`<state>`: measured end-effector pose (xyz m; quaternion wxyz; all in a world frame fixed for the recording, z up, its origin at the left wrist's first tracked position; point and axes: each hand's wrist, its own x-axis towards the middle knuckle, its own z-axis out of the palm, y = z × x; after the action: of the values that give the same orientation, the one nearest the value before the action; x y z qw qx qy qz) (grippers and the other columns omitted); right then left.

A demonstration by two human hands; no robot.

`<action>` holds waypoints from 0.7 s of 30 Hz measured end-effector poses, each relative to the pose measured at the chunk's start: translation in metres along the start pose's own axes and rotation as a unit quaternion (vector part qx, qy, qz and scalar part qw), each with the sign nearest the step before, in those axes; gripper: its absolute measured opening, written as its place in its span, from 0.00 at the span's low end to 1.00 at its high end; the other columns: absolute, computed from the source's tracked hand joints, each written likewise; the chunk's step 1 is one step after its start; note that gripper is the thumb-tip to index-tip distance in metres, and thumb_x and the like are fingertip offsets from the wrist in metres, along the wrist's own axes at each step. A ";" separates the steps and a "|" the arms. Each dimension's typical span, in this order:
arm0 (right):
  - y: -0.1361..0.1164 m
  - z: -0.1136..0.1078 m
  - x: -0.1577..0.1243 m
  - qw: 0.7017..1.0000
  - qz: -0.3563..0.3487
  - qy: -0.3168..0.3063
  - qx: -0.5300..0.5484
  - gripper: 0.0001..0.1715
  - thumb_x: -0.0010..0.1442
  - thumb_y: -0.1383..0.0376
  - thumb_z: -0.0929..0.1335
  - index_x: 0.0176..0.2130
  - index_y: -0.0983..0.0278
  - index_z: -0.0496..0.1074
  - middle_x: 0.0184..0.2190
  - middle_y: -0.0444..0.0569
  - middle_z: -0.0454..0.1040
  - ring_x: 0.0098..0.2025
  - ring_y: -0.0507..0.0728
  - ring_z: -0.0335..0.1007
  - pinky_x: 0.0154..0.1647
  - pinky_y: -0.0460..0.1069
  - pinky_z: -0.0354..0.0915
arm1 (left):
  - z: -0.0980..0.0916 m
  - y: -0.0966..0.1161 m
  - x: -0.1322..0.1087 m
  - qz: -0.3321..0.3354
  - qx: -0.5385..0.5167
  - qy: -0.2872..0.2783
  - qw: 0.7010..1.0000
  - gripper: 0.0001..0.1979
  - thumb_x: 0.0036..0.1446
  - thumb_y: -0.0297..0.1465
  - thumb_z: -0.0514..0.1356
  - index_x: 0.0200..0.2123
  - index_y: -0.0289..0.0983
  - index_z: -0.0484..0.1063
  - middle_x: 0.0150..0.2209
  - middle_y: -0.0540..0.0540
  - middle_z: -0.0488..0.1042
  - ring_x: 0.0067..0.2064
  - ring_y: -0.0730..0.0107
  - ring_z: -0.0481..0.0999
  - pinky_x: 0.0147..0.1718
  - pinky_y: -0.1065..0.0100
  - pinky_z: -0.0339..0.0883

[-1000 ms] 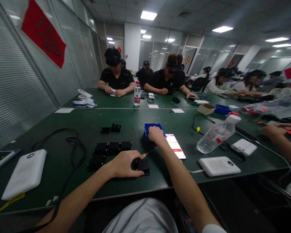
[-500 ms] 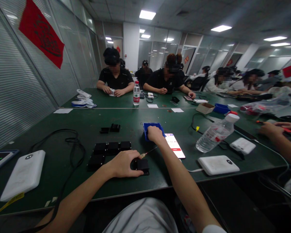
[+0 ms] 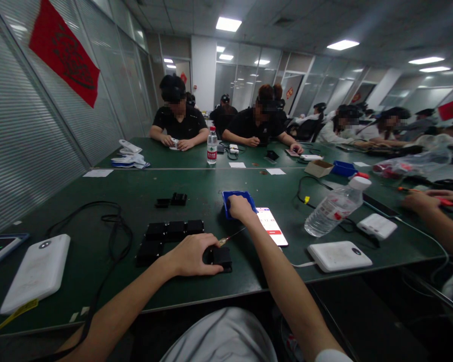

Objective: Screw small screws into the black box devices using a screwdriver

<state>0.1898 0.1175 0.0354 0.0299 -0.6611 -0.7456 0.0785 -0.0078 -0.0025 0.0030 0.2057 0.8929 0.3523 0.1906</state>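
Observation:
My left hand (image 3: 193, 255) is closed around a small black box (image 3: 222, 258) near the table's front edge, with the thumb along its near side. By the fingertips lies a thin tool (image 3: 223, 242) with a yellowish end and a slim shaft; I cannot tell whether the hand grips it. My right hand (image 3: 241, 207) reaches into a small blue tray (image 3: 225, 201), its fingers hidden inside. Left of the box, several similar black boxes (image 3: 175, 230) stand in rows. Behind them are two black open parts (image 3: 178, 199). A lit phone (image 3: 274, 229) lies beside the right forearm.
On the right, a tilted water bottle (image 3: 334, 208) and a white power bank (image 3: 340, 256) are close to my right arm. Another white power bank (image 3: 38, 271) and a black cable (image 3: 115, 218) lie on the left. A co-worker's hands (image 3: 432, 200) are at far right.

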 end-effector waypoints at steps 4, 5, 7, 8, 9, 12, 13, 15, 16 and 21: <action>0.001 0.001 0.001 1.000 -0.006 -0.005 -0.001 0.19 0.63 0.74 0.68 0.53 0.72 0.77 0.53 0.71 0.78 0.55 0.71 0.78 0.52 0.56 0.71 | 0.000 -0.001 0.000 0.005 0.000 0.002 1.000 0.20 0.52 0.41 0.72 0.43 0.38 0.74 0.42 0.47 0.78 0.43 0.57 0.79 0.43 0.63 0.69; 0.001 0.001 0.002 1.000 -0.007 -0.006 -0.002 0.19 0.63 0.74 0.68 0.53 0.72 0.77 0.53 0.70 0.78 0.55 0.71 0.78 0.52 0.56 0.71 | 0.000 -0.001 0.000 0.005 0.000 0.002 1.000 0.19 0.52 0.41 0.72 0.43 0.38 0.74 0.42 0.47 0.78 0.43 0.57 0.79 0.42 0.63 0.69; 0.002 0.001 0.002 1.000 -0.009 -0.009 -0.002 0.19 0.63 0.74 0.68 0.53 0.72 0.77 0.53 0.69 0.78 0.55 0.71 0.78 0.52 0.55 0.71 | 0.000 0.000 0.000 0.002 0.000 0.000 1.000 0.19 0.52 0.41 0.72 0.43 0.38 0.74 0.42 0.46 0.78 0.43 0.57 0.79 0.42 0.63 0.69; 0.002 0.001 0.002 1.000 -0.010 -0.011 -0.002 0.19 0.63 0.73 0.69 0.53 0.71 0.77 0.53 0.69 0.78 0.55 0.70 0.78 0.52 0.55 0.71 | -0.001 0.000 0.001 0.001 0.000 -0.001 1.000 0.19 0.52 0.40 0.72 0.43 0.38 0.74 0.42 0.46 0.78 0.43 0.57 0.79 0.42 0.63 0.69; 0.002 0.001 0.002 1.000 -0.011 -0.013 -0.002 0.19 0.62 0.73 0.69 0.53 0.71 0.77 0.53 0.68 0.78 0.55 0.70 0.78 0.51 0.55 0.71 | -0.001 0.001 0.001 0.000 0.000 -0.002 1.000 0.19 0.52 0.40 0.72 0.43 0.38 0.74 0.42 0.46 0.78 0.43 0.57 0.79 0.43 0.63 0.69; 0.003 0.001 0.003 1.000 -0.016 -0.020 -0.002 0.19 0.61 0.73 0.70 0.52 0.70 0.77 0.52 0.66 0.79 0.54 0.69 0.78 0.51 0.53 0.71 | -0.001 0.002 0.001 -0.004 0.000 -0.004 1.000 0.19 0.52 0.40 0.73 0.43 0.38 0.74 0.43 0.46 0.78 0.43 0.56 0.79 0.42 0.63 0.69; 0.003 0.001 0.003 1.000 -0.017 -0.022 -0.003 0.18 0.61 0.72 0.70 0.52 0.70 0.78 0.52 0.66 0.79 0.54 0.69 0.78 0.51 0.53 0.71 | -0.001 0.002 0.001 -0.004 -0.001 -0.004 1.000 0.19 0.52 0.40 0.73 0.43 0.38 0.74 0.43 0.46 0.78 0.43 0.56 0.79 0.42 0.63 0.69; 0.003 0.001 0.004 0.999 -0.019 -0.025 -0.005 0.18 0.60 0.72 0.71 0.51 0.70 0.78 0.51 0.67 0.80 0.54 0.69 0.78 0.51 0.53 0.71 | -0.001 0.002 0.001 -0.004 -0.001 -0.003 1.000 0.19 0.52 0.39 0.73 0.43 0.38 0.74 0.43 0.46 0.78 0.43 0.56 0.79 0.42 0.63 0.69; 0.003 0.000 0.004 0.999 -0.019 -0.027 -0.007 0.18 0.60 0.72 0.71 0.51 0.70 0.78 0.51 0.67 0.80 0.54 0.69 0.78 0.51 0.53 0.72 | -0.002 0.002 0.001 -0.003 -0.001 -0.002 1.000 0.19 0.51 0.40 0.73 0.43 0.38 0.74 0.43 0.46 0.78 0.43 0.57 0.79 0.42 0.63 0.69; 0.001 0.000 0.008 0.999 -0.019 -0.030 -0.019 0.22 0.57 0.74 0.73 0.52 0.74 0.78 0.51 0.73 0.79 0.54 0.71 0.78 0.51 0.54 0.72 | -0.002 0.001 0.001 -0.004 -0.001 -0.003 1.000 0.19 0.51 0.40 0.73 0.43 0.38 0.74 0.42 0.46 0.79 0.42 0.57 0.79 0.41 0.63 0.70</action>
<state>0.1894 0.1250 0.0347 -0.0032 -0.6449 -0.7596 0.0838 -0.0076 -0.0025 0.0056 0.2085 0.8916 0.3555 0.1876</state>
